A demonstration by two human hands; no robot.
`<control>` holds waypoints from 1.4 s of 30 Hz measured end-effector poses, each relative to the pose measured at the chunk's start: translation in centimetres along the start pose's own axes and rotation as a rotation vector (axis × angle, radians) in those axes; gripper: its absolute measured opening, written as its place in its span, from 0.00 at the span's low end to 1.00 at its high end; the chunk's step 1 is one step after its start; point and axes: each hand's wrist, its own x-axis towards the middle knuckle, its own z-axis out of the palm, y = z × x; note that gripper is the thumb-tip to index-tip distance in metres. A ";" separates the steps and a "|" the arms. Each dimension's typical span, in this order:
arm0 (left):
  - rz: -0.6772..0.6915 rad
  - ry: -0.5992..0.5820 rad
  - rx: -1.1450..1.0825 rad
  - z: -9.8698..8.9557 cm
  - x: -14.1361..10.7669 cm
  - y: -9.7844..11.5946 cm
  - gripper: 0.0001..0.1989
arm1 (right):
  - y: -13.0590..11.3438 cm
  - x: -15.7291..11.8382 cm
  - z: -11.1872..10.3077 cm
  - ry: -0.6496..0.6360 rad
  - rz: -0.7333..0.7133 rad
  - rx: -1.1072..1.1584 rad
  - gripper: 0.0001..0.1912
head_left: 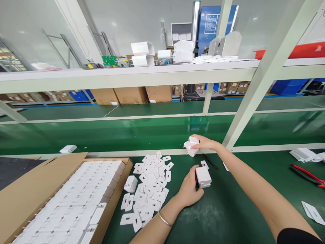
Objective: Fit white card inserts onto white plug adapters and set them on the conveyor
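My right hand [204, 142] is closed around a few small white plastic cases [191, 146] above the pale rail at the bench's far edge. Nearer to me, my left hand [189, 189] curls its thumb and fingers against the left side of a short stack of white square plastic cases [203, 176]. One small white slotted plate [204, 164] lies just behind that stack. To the left spreads a loose heap of flat white slotted plates [152, 184], with a white block-shaped case [130, 184] beside it. A thin black stick [210, 161] lies below my right wrist.
An open cardboard box [115, 203] filled with rows of white cases stands at left. Red-and-black pliers [308, 175] and more white parts [306, 155] lie at right. A slanted pale post [250, 98] rises behind my right arm, and a shelf [114, 78] crosses above.
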 end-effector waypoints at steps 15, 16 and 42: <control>0.061 -0.036 -0.051 -0.6 0.2 -0.3 0.42 | -1.3 -1.4 2.5 -0.028 -0.030 -0.024 0.23; 0.065 -0.044 -0.060 -0.7 0.2 -0.3 0.42 | -1.3 -1.5 2.7 -0.031 -0.041 -0.037 0.23; 0.165 0.866 -0.212 -1.1 -1.7 -2.1 0.19 | -7.1 -12.3 7.0 0.251 -0.467 -0.329 0.30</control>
